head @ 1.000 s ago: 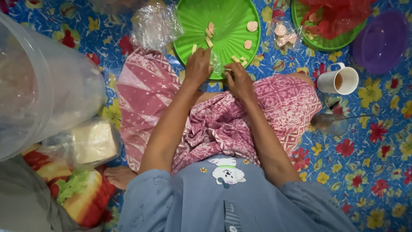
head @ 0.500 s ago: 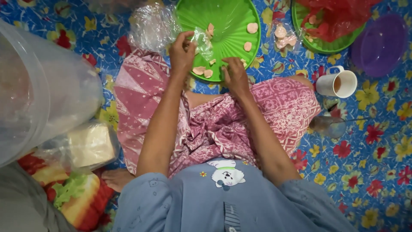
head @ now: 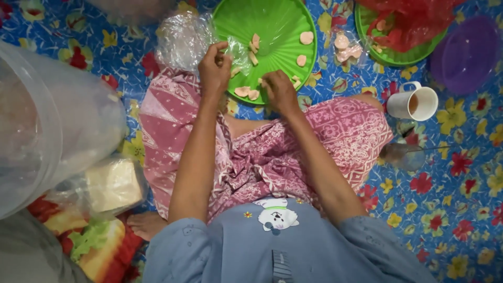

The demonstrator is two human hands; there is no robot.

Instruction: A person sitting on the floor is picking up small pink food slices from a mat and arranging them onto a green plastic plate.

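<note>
- A clear bag (head: 183, 39) is pinched shut-fingered by the left hand (head: 214, 67), at the green plate's (head: 272, 21) nine o'clock.
- Pale pieces (head: 246, 92) at six o'clock are covered by the right hand (head: 280, 90); its grip cannot be told.
- Bagging is judged underway; a piece must be picked next.

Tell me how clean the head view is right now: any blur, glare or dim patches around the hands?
Head view: the left hand and right hand read fairly sharp over the green plate; the clear plastic bag shows soft glare; the big translucent tub at the left edge looks hazy; light is even, shadows faint.
</note>
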